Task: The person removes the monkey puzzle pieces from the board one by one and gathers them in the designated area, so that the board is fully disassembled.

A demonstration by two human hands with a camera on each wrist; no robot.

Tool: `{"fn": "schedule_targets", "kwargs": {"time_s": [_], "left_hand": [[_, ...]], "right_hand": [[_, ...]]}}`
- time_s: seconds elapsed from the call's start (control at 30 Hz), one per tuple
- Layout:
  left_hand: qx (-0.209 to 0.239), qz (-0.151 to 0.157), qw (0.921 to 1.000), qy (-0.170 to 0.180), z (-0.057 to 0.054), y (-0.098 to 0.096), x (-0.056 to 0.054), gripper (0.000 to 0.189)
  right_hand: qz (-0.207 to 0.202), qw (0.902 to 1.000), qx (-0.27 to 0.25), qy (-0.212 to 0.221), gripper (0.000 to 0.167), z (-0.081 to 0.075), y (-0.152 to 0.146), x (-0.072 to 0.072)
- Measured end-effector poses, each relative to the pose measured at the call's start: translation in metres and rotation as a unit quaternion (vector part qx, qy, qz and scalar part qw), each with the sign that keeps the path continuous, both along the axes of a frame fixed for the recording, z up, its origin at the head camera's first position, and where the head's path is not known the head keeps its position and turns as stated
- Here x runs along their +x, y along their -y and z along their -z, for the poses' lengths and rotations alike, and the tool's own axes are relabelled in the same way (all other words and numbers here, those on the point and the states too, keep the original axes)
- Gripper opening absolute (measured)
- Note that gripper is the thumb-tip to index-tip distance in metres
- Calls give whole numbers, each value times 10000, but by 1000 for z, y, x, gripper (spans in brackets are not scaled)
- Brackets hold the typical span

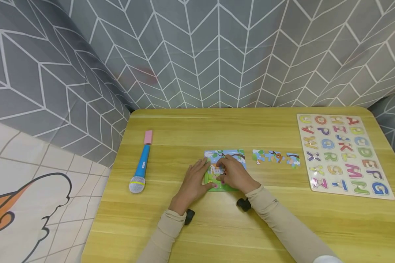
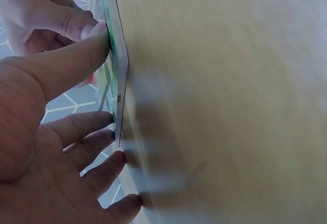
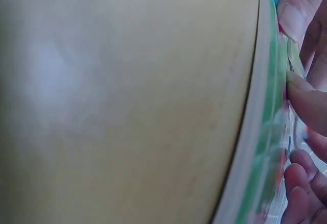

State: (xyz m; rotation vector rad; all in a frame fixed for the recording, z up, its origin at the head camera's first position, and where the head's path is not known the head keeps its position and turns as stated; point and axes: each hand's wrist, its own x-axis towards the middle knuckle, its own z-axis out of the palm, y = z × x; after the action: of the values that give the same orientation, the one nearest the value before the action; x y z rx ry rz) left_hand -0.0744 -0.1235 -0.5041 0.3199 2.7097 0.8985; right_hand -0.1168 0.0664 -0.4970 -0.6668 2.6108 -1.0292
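A small jigsaw puzzle board (image 1: 230, 188) with a green and blue picture lies flat on the table. My left hand (image 1: 195, 182) rests along its left side with fingers spread, the thumb on the lower edge. In the left wrist view, the fingertips (image 2: 118, 157) touch down by the board's edge. Over the middle of the picture, my right hand (image 1: 235, 174) has thumb and index bent toward each other around a puzzle piece (image 1: 222, 170), which they mostly hide. A tilted piece (image 2: 103, 89) stands up from the board in the left wrist view.
Several loose puzzle pieces (image 1: 276, 157) lie right of the board. Farther right is an alphabet peg board (image 1: 345, 157). A blue toy microphone (image 1: 141, 166) and a pink block (image 1: 148, 137) lie at left. The wooden table (image 1: 171, 128) meets a grey patterned curtain (image 1: 210, 54) behind.
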Motion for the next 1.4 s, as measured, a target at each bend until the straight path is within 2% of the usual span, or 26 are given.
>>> {"fn": "schedule_targets", "kwargs": {"time_s": [0.23,0.37,0.57,0.77,0.9,1.1,1.4], "left_hand": [[122,-52,9999,-18,1,0,0,85],[127,-51,9999,-11,1,0,0,85],[110,-85,9999,-17,0,0,0,85],[157,-123,9998,-29,0,-1,0,84],[140,-111,9998,-51,0,-1,0,85],[87,-153,9998,7,2,0,1,85],[60,-153,9999,25,0,-1,0,85]], "right_hand": [[233,9986,-412,234,16,1,-3,1],[377,9974,-571,214,9,-2,-9,3],[584,9956,-692,251,10,-7,-28,4],[1220,9889,-806,274,8,-10,-59,3],[1615,9832,-771,364,11,-7,-80,5],[1988,9774,-572,430,16,0,-102,9],[2249,9733,-401,221,19,6,-125,12]]}}
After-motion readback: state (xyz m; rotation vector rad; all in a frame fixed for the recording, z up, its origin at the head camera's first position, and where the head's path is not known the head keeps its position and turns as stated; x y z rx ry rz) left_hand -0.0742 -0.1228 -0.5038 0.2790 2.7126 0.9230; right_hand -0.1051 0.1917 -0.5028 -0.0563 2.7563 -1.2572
